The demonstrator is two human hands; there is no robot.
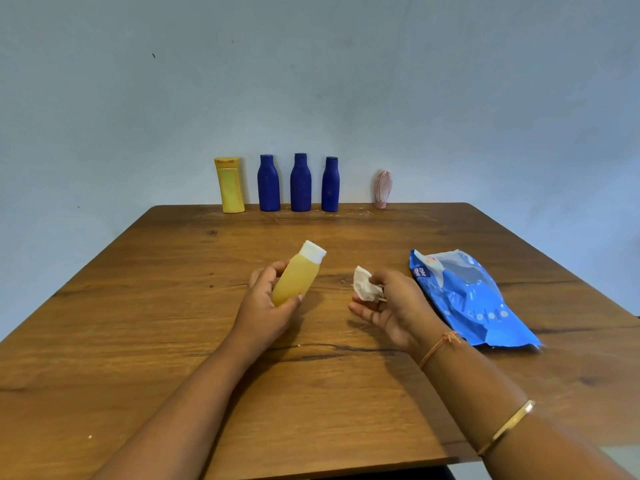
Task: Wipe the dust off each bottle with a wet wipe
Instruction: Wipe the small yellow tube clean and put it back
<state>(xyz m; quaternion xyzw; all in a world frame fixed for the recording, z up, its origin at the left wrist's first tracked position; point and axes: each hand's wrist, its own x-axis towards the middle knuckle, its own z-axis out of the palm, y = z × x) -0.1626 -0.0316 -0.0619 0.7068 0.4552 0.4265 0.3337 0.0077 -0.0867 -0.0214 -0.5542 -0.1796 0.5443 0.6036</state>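
Observation:
My left hand [265, 306] grips a small yellow bottle with a white cap [298, 277], tilted with the cap pointing up and away over the middle of the wooden table [138, 341]. A little to its right, my right hand [388, 306] pinches a crumpled white wet wipe [364, 289]; the wipe is apart from the bottle. Along the table's far edge, against the wall, stand a tall yellow bottle [229, 185], three dark blue bottles [268, 183] [300, 182] [330, 184] and a small pinkish bottle [383, 188].
A blue wet-wipe pack [464, 299] lies flat on the table to the right of my right hand. A pale blue wall rises directly behind the row of bottles. The table's near edge runs below my forearms.

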